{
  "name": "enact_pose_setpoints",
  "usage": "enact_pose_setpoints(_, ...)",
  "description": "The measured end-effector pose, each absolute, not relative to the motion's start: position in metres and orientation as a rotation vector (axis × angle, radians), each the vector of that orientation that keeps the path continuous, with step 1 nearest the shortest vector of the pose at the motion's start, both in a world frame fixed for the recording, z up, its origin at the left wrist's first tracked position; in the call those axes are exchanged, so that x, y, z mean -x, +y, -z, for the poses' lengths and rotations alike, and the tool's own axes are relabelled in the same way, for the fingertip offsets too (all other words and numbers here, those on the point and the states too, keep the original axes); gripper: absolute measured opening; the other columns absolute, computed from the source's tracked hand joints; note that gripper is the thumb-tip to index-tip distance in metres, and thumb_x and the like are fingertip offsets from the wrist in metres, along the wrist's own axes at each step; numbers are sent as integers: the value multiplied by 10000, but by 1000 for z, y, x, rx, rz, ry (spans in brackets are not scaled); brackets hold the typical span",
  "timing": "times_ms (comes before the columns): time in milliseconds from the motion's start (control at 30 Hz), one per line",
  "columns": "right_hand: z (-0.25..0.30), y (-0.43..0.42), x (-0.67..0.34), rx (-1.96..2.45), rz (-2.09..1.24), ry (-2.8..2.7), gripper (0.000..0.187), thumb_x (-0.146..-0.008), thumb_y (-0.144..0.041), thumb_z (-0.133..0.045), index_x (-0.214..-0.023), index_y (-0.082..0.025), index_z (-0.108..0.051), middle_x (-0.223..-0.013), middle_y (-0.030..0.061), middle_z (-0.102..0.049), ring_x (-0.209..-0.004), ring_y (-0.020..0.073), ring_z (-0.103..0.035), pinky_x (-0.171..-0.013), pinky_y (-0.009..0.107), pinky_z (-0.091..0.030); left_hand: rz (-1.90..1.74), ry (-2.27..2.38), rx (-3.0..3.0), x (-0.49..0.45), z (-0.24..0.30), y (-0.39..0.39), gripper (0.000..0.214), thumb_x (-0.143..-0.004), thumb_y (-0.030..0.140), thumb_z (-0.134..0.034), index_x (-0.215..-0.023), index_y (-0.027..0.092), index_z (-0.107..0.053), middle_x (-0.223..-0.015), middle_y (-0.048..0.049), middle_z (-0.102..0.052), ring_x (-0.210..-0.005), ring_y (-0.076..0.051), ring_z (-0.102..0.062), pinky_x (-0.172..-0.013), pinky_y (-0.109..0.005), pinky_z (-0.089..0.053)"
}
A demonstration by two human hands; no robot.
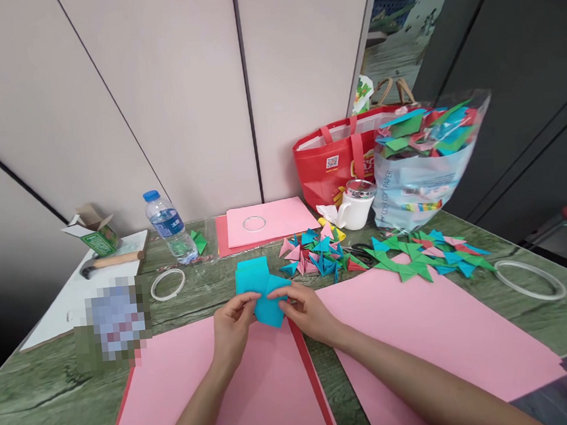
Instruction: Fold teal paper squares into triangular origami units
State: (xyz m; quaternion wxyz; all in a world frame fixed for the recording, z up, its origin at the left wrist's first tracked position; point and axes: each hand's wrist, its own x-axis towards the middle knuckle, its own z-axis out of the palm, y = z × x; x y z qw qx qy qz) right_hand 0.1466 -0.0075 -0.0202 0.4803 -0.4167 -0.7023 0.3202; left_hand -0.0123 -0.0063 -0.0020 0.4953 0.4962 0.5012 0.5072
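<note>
A blue piece of folded paper (pixel 270 308) is pinched between both hands over the pink sheets. My left hand (pixel 234 326) grips its left edge with thumb and fingertips. On the other side, my right hand (pixel 308 308) pinches its right edge near a pointed flap. Just behind it lie more blue papers (pixel 250 272), partly covered by the held piece. Beneath my left forearm is a stack of pink paper (pixel 265 399) with a red sheet showing at its edge. Another pink stack (pixel 438 338) spreads under my right forearm.
Folded paper pieces (pixel 317 254), star-shaped paper rings (pixel 407 264) and black scissors (pixel 361 253) lie right of centre. Behind stand a white mug (pixel 357 205), red bag (pixel 320 173) and filled plastic bag (pixel 410 185). A water bottle (pixel 170 229), tape ring (pixel 168 284) and hammer (pixel 113 260) are left.
</note>
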Motion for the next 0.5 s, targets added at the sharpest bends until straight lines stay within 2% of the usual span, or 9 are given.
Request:
enact_pose_setpoints(167,22,-6,-149,980,-815,-1678,291,-740,-105,-482,-971,-237,-599,-887,34,-560,-784,149,-521,-675,264,-428,-1185,1092,-1222,13,1,-6,223,-651,254,-638,-857,168,-646,-786,-39,-655,-653,-142,-571,-596,-251,-489)
enact_pose_setpoints(333,25,-3,-151,889,-952,-1694,395,-720,-11,-376,-952,-237,-602,-899,31,-514,-747,122,-536,-625,236,-464,-1183,1165,-1174,15,1,-5,202,-645,272,-639,-808,157,-671,-773,-51,-671,-680,-163,-588,-635,-272,-485)
enact_pose_setpoints(400,25,-2,-153,877,-987,-1711,351,-732,-34,-407,-935,-237,-608,-911,33,-500,-721,114,-538,-599,227,-474,-1188,1169,-1161,15,0,-5,234,-638,269,-646,-843,159,-667,-787,-56,-678,-694,-176,-597,-646,-288,-489)
enact_pose_setpoints(500,24,-1,-156,885,-934,-1768,227,-713,-111,-546,-882,-234,-636,-920,37,-492,-734,125,-534,-615,241,-478,-1157,1110,-1186,15,-2,-6,282,-642,263,-648,-905,161,-651,-787,-60,-686,-716,-192,-609,-675,-315,-491)
